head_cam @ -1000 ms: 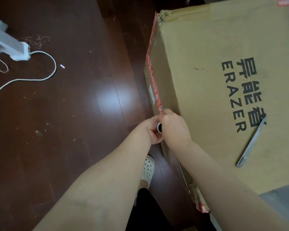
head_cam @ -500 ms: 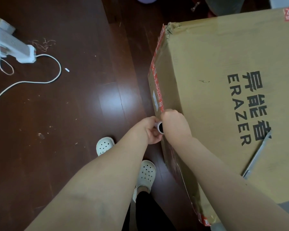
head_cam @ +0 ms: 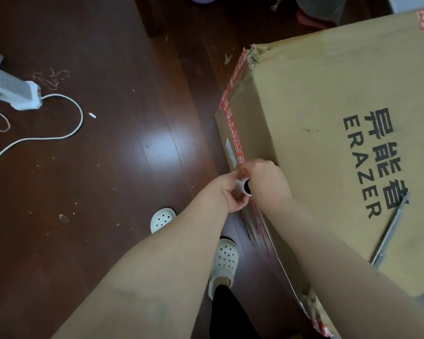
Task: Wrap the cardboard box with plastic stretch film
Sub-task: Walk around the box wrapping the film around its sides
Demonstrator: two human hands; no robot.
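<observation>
White power strip point(head_cam: 15, 95) and cable point(head_cam: 59, 133) lie on the floor point(head_cam: 108, 192) at ten o'clock. The cardboard box point(head_cam: 316, 118) fills two to four, with a metal strip point(head_cam: 389, 231) lying on top. Left hand point(head_cam: 230, 194) and right hand point(head_cam: 267, 182) both curl round the film roll point(head_cam: 244, 185) at the box's left edge.

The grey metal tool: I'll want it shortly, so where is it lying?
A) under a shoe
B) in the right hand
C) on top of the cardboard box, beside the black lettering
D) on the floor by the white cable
C: the grey metal tool lies flat on the cardboard box, on its top face next to the black lettering, while the left hand and right hand both hold the film roll.
</observation>
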